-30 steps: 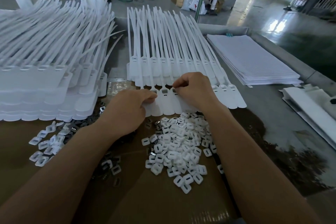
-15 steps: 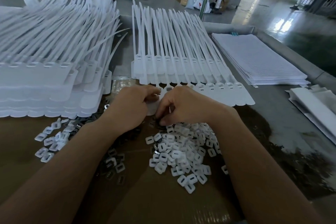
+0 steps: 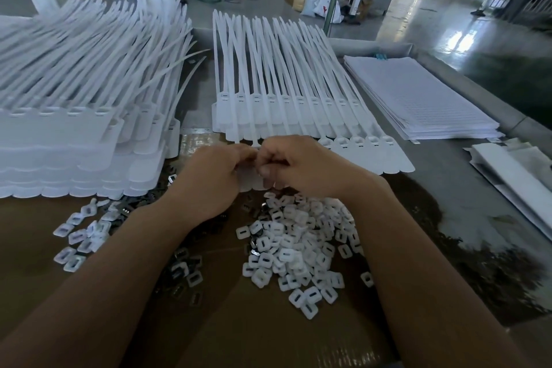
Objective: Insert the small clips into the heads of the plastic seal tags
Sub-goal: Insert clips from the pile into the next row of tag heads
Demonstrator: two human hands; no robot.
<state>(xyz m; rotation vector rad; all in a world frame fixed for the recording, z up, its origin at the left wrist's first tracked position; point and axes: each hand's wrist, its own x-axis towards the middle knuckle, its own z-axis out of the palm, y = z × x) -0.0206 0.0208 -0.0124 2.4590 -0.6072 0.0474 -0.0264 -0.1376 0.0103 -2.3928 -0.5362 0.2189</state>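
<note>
Centre: a row of seal tags [image 3: 298, 104] lies on the worktop [image 3: 448, 188], heads nearest the person.
Left: a stack of tags [image 3: 74, 128], just beside the row.
Right: a pile of sheets [image 3: 418, 98], near the row.
Front: a clip pile [image 3: 298, 242] on cardboard [image 3: 254, 323]; scattered clips [image 3: 80, 233] before the stack.
Hands: left hand [image 3: 209, 179] and right hand [image 3: 301, 167] meet over the row's near heads, behind the clip pile.

text: none legible | sheet stack [image 3: 418, 104]: printed lines, too small to read
</note>
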